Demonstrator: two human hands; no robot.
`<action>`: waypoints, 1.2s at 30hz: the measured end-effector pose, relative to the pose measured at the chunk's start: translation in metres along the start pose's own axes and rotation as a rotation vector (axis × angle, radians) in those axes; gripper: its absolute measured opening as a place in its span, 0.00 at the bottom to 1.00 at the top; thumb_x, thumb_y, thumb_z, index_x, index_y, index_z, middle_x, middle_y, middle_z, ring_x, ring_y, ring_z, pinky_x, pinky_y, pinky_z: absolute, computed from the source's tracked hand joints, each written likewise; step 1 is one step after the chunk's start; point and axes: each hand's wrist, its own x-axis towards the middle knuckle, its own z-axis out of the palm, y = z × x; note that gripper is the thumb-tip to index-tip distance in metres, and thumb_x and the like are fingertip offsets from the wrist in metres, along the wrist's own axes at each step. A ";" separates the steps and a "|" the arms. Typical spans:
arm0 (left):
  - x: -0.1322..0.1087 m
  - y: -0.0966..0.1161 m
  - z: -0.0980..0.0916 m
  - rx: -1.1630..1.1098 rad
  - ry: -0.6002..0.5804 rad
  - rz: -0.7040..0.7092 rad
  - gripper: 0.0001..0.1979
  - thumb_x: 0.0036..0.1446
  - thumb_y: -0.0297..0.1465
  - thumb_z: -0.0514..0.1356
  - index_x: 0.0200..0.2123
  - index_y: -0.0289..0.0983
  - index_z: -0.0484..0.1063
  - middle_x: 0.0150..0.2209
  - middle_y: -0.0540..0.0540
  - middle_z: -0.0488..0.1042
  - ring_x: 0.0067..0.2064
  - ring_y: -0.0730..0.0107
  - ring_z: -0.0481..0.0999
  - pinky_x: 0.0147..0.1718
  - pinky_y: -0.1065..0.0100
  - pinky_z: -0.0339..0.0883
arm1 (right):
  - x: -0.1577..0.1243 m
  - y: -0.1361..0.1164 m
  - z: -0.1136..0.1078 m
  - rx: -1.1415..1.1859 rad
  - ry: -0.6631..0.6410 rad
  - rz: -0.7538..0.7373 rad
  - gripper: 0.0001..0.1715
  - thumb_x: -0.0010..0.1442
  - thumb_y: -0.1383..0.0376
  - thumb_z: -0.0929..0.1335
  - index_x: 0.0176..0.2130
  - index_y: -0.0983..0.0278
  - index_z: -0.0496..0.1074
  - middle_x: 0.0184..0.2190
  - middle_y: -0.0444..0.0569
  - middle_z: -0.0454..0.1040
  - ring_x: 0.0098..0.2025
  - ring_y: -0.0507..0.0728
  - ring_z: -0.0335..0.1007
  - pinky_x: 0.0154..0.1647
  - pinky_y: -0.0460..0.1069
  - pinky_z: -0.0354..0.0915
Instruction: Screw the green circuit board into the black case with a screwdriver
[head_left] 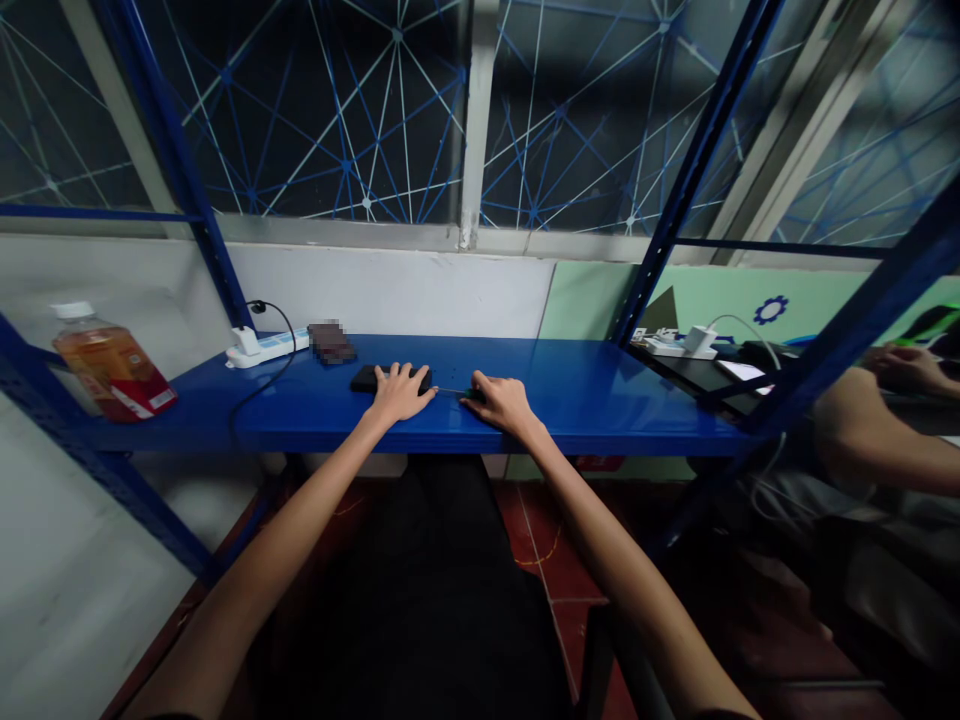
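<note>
On the blue desk (577, 385), my left hand (401, 392) lies palm down with its fingers spread over a flat black rectangular object (365, 378). My hand covers much of that object, so its kind is unclear. My right hand (499, 402) is closed around a screwdriver (450, 391). Its thin metal shaft points left toward my left thumb, and a bit of dark green handle shows under my fingers. Whether the tip touches the black object cannot be made out.
To the left stand a bottle of orange drink (112, 362) and a white power strip (270, 347) with a black cable (262, 385). A blurred brown item (331, 341) lies beside it. Blue shelf posts (667, 215) frame the desk. At right, another person's arm (870, 425) is near.
</note>
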 end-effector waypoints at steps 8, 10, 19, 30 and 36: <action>0.000 0.001 -0.001 0.022 -0.001 0.008 0.34 0.66 0.52 0.42 0.68 0.41 0.58 0.64 0.34 0.63 0.65 0.37 0.57 0.59 0.30 0.46 | -0.001 -0.004 -0.003 -0.024 0.024 0.010 0.24 0.70 0.51 0.57 0.39 0.62 0.73 0.39 0.51 0.78 0.37 0.57 0.74 0.30 0.49 0.49; 0.001 0.001 0.000 0.024 0.001 0.008 0.34 0.66 0.52 0.42 0.68 0.41 0.58 0.64 0.34 0.63 0.64 0.37 0.57 0.59 0.30 0.46 | 0.000 -0.003 -0.002 -0.033 0.031 0.001 0.25 0.70 0.51 0.58 0.36 0.63 0.74 0.38 0.52 0.77 0.38 0.57 0.73 0.31 0.49 0.50; 0.002 -0.001 0.002 0.016 0.010 0.015 0.34 0.66 0.53 0.43 0.67 0.42 0.58 0.64 0.34 0.64 0.64 0.37 0.58 0.58 0.30 0.46 | 0.000 0.002 0.001 0.035 0.087 -0.036 0.19 0.63 0.49 0.66 0.42 0.61 0.71 0.39 0.49 0.78 0.37 0.57 0.72 0.29 0.49 0.47; -0.001 0.002 -0.002 0.025 0.010 0.007 0.33 0.66 0.52 0.43 0.67 0.41 0.59 0.64 0.34 0.64 0.64 0.39 0.58 0.60 0.31 0.45 | 0.001 -0.004 -0.003 0.053 0.010 0.030 0.20 0.67 0.49 0.61 0.44 0.61 0.71 0.38 0.49 0.81 0.38 0.58 0.75 0.30 0.49 0.49; 0.000 0.001 0.000 0.019 0.005 0.011 0.34 0.66 0.52 0.43 0.67 0.41 0.59 0.64 0.34 0.63 0.65 0.38 0.57 0.60 0.30 0.45 | 0.000 -0.002 -0.002 0.008 0.001 0.027 0.22 0.68 0.52 0.60 0.36 0.62 0.75 0.40 0.50 0.78 0.37 0.56 0.73 0.31 0.49 0.52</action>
